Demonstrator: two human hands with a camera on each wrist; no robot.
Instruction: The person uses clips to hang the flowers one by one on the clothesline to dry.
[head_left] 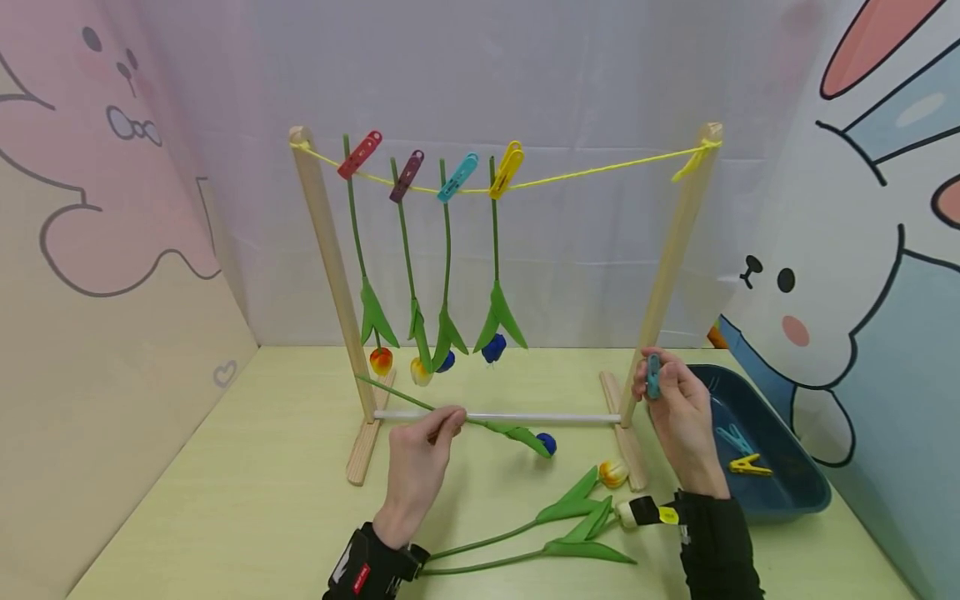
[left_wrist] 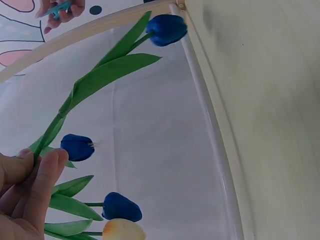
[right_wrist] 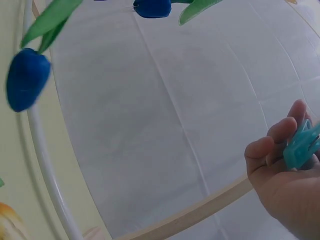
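My left hand (head_left: 422, 462) pinches the green stem of an artificial blue tulip (head_left: 546, 443) between thumb and fingers. Its bloom points right and slightly down, and the stem's bare end reaches up to the left. In the left wrist view the same blue tulip (left_wrist: 167, 30) slants upward from the fingertips. A teal clothespin (head_left: 653, 377) is held in the fingers of my right hand (head_left: 681, 412), beside the rack's right post. The right wrist view shows this teal clothespin (right_wrist: 302, 145) against the curled fingers.
A yellow string (head_left: 592, 170) spans two wooden posts; a red clothespin (head_left: 360, 154) and several others hold tulips upside down on its left half. Two tulips lie on the table (head_left: 225, 500) in front, one with a yellow bloom (head_left: 613, 473). A blue basin (head_left: 806, 492) at right holds clothespins.
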